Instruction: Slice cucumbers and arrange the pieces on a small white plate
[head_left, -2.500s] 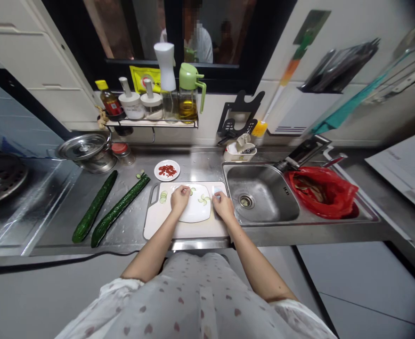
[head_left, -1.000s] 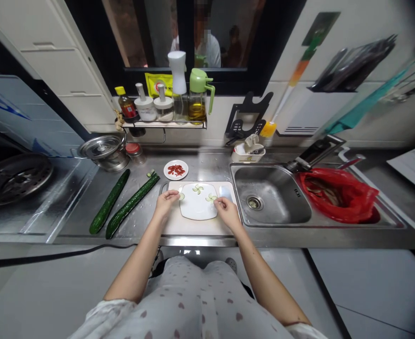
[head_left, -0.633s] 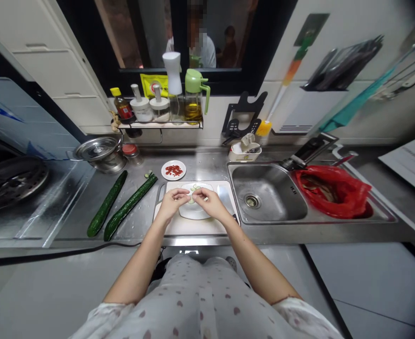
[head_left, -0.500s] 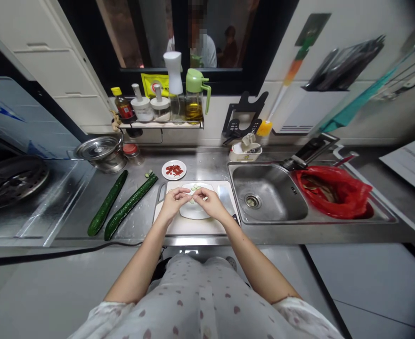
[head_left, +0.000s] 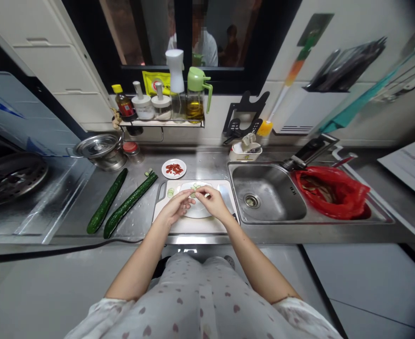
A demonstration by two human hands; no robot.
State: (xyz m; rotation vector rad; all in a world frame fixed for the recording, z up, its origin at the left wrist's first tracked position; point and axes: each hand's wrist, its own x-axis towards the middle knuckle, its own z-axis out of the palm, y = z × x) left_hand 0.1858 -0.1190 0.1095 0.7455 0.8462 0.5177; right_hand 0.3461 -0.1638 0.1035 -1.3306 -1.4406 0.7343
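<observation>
Over a white plate (head_left: 198,214) on the cutting board (head_left: 182,228), my two hands meet. My right hand (head_left: 210,200) pinches a small cucumber slice (head_left: 193,195) between thumb and fingertips. My left hand (head_left: 176,207) is beside the slice, palm turned partly up, its fingers loosely curled and apart. A few pale green cucumber slices (head_left: 196,186) lie at the far side of the plate, partly covered by my fingers. More cut slices (head_left: 171,192) rest on the board's left part. To the left lie two long cucumbers, one (head_left: 108,201) smooth-looking and one (head_left: 131,205) with a cut end.
A small dish of chopped red chili (head_left: 174,169) stands behind the board. Right of it is the sink (head_left: 271,193), with a red plastic bag (head_left: 334,195) beyond. A lidded pot (head_left: 103,153) and a red-capped jar (head_left: 132,153) stand at back left, near a condiment shelf (head_left: 163,124).
My left hand has moved slightly back and down, its palm turning up and its fingers loosening. The slices on the board's left have come into view. The right hand keeps its pinch.
</observation>
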